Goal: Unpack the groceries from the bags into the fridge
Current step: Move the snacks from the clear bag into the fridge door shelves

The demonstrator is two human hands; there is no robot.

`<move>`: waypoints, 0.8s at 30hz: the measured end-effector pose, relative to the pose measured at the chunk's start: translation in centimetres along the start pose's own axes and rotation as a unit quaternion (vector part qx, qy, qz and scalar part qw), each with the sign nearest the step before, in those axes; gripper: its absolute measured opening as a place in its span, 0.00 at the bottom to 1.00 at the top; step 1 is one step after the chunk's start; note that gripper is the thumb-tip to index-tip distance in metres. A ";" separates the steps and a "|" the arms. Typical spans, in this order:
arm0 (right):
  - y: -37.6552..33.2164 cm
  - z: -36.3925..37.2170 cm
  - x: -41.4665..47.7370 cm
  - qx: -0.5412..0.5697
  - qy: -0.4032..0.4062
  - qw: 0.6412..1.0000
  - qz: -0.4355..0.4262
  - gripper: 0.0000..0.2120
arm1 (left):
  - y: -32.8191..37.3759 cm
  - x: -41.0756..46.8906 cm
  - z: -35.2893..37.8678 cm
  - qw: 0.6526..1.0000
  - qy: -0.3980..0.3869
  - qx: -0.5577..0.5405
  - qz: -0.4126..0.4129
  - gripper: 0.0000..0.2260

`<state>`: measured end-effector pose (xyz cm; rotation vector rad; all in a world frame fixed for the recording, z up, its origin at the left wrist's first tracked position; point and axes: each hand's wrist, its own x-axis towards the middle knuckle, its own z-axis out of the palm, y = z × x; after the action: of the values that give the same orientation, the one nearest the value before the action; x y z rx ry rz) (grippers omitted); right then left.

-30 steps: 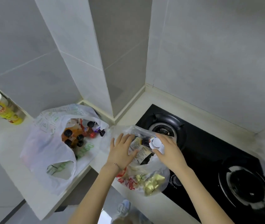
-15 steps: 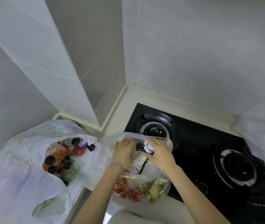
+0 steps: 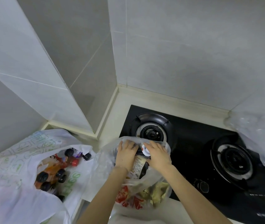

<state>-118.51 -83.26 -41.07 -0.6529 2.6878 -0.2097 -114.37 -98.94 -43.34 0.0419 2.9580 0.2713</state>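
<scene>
A clear plastic bag [image 3: 103, 157] of groceries lies on the white counter beside the hob. Through its side I see red and gold snack packets [image 3: 146, 196]. Both of my hands are in its mouth. My left hand [image 3: 125, 157] reaches under the plastic, fingers curled over a dark packet [image 3: 140, 165]. My right hand [image 3: 159, 156] grips a small white-lidded container [image 3: 145, 150] at the bag's top. To the left, a white printed bag [image 3: 15, 160] lies open with several dark-capped bottles [image 3: 52, 172] inside. No fridge is in view.
A black two-burner gas hob [image 3: 186, 143] sits just right of the clear bag, its left burner [image 3: 151, 133] right behind my hands. More crumpled clear plastic [image 3: 261, 135] lies at the far right. Grey tiled walls [image 3: 185, 54] enclose the corner. The counter edge runs below the bags.
My view has swung right and closer, dropping the yellow bottle out of frame. My left hand went from lying flat on the clear bag to reaching inside it. My right hand keeps the white-lidded container.
</scene>
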 end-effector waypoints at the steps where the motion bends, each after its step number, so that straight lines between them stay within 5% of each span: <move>1: -0.1 0.1 0.1 -0.003 0.001 1.000 0.002 0.33 | -0.2 0.1 0.2 1.000 -0.003 -0.002 0.008 0.21; 11: 0.0 0.3 0.1 -0.004 0.019 1.000 0.004 0.26 | -1.1 -1.4 -0.1 0.984 0.131 -0.081 0.091 0.03; 13: 0.1 0.2 0.0 0.016 0.030 0.999 0.005 0.24 | -1.1 -2.3 -0.4 0.976 0.144 -0.145 0.077 0.09; 19: 0.3 -0.6 -1.1 0.155 0.104 0.982 0.033 0.24 | -1.3 -5.4 -1.6 0.885 0.172 -0.423 -0.093 0.07; 24: -0.1 -2.1 -2.7 0.275 0.158 0.946 0.063 0.23 | -1.0 -6.5 -3.8 0.824 0.197 -0.514 -0.135 0.08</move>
<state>-117.04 -82.00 -38.28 -0.2880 2.7472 -1.0627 -108.61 -100.85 -38.78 -0.6199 2.6628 1.9420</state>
